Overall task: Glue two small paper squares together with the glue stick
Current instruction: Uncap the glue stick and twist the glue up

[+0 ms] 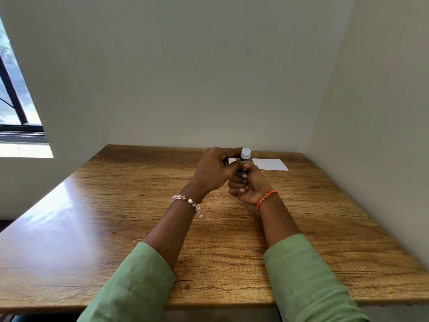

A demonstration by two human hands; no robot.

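Pale walls meet in a corner behind your wooden table [139,228], and both of your hands are raised over its far middle, working on one glue stick [245,159]. Your right hand [247,187] is wrapped round the lower body of the stick, fingers curled tight against the palm, holding it upright with the cap end up. Your left hand [213,171] comes in from the side, and its thumb and fingertips pinch the white cap [245,154] at the top. Whether the cap is seated or already loose cannot be told from here. Only a short blue and yellow band of the barrel shows between your two hands.

Just behind the hands, near the far edge of the table and right of centre, lies a white paper square [270,164], flat on the wood. A sliver of a second white paper [232,160] shows to its left, mostly hidden by your hands and the stick; the two lie close together, but you cannot tell whether they touch.

A beaded bracelet [188,203] sits on your left wrist and an orange thread band [265,198] on your right. Green sleeves [308,282] cover both forearms over the near edge. A window [14,108] shows on the wall at the left.
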